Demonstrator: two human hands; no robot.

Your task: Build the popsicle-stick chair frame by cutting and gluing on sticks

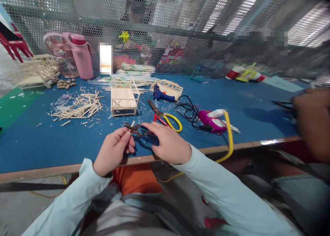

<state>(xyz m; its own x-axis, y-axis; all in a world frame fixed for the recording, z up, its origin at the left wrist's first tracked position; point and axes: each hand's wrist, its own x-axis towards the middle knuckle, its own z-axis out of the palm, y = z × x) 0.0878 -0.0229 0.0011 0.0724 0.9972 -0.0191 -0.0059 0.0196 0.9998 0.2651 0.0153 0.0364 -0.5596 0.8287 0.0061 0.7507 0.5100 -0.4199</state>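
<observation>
My left hand [116, 147] pinches a short wooden stick [132, 125] near the table's front edge. Dark-bladed cutters [134, 127] are held in my right hand [170, 143], their jaws around or beside the stick just above my left fingertips. Beyond my hands stands a small bed-like frame of wooden sticks [124, 98]. To its left lies a loose pile of cut sticks [85, 107]. Scissors with a yellow and red handle [165, 117] rest just past my right hand, and a blue glue gun [163, 95] lies behind them.
A pink bottle [82, 59], a clear jug [63, 57] and stick models [38, 71] stand at the back left. A magenta device [212, 121] with yellow tubing and black cable lies right. Another person's hand [313, 119] holds a dark tool at the far right.
</observation>
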